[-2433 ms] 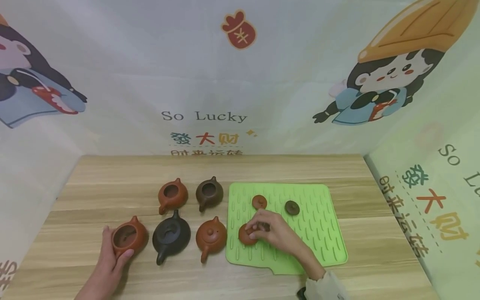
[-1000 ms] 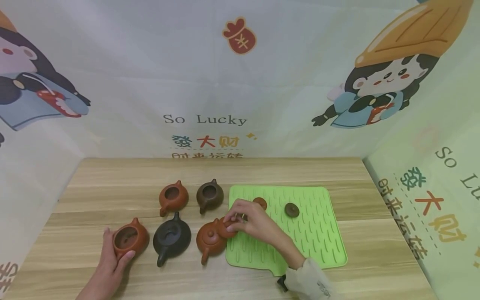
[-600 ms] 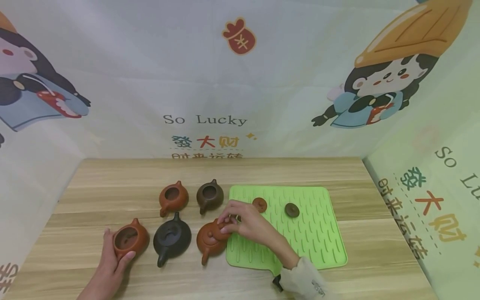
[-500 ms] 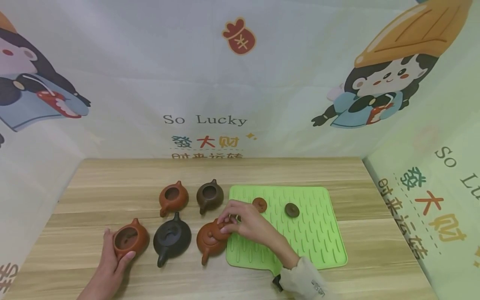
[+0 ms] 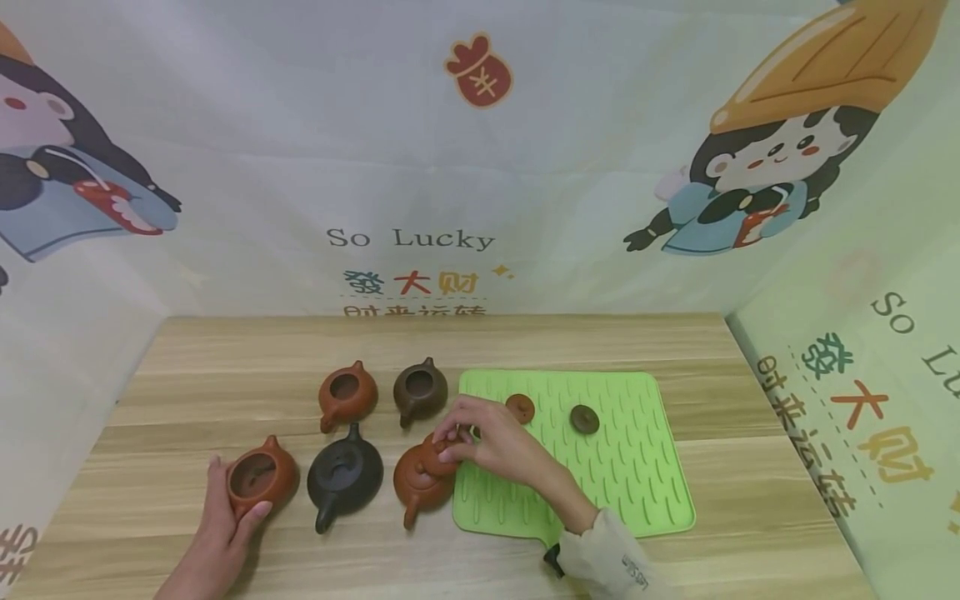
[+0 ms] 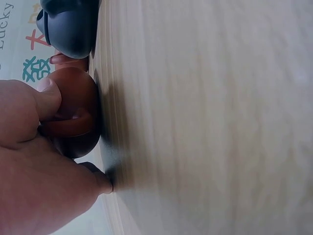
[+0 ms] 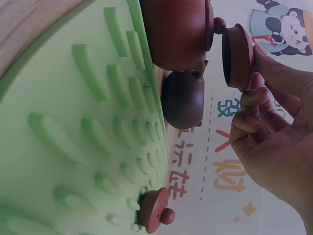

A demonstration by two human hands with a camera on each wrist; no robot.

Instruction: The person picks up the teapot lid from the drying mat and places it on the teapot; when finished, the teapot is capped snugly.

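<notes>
My left hand (image 5: pixel 213 533) grips a lidless red-brown teapot (image 5: pixel 283 477) at the left front, thumb on the near side by its handle; it also shows in the left wrist view. My right hand (image 5: pixel 504 442) pinches a red-brown teapot lid (image 7: pixel 240 61) by its top, in the air. In the right wrist view the lid hangs above a lidded red-brown teapot (image 5: pixel 412 493), apart from the mat. Between the two red-brown teapots stands a black lidded teapot (image 5: pixel 363 492). The lid's knob is mostly hidden by my fingers.
Farther back stand a lidless red-brown teapot (image 5: pixel 362 404) and a lidless dark brown one (image 5: pixel 438 398). On the green mat (image 5: pixel 630 492) lie a small red-brown lid (image 5: pixel 519 408) and a dark brown lid (image 5: pixel 585 419). A printed cloth backdrop encloses the wooden table.
My right hand has lifted the larger red-brown lid off the mat and carried it left, over the lidded teapot. It has hovered there almost still lately. My left hand stays on its teapot.
</notes>
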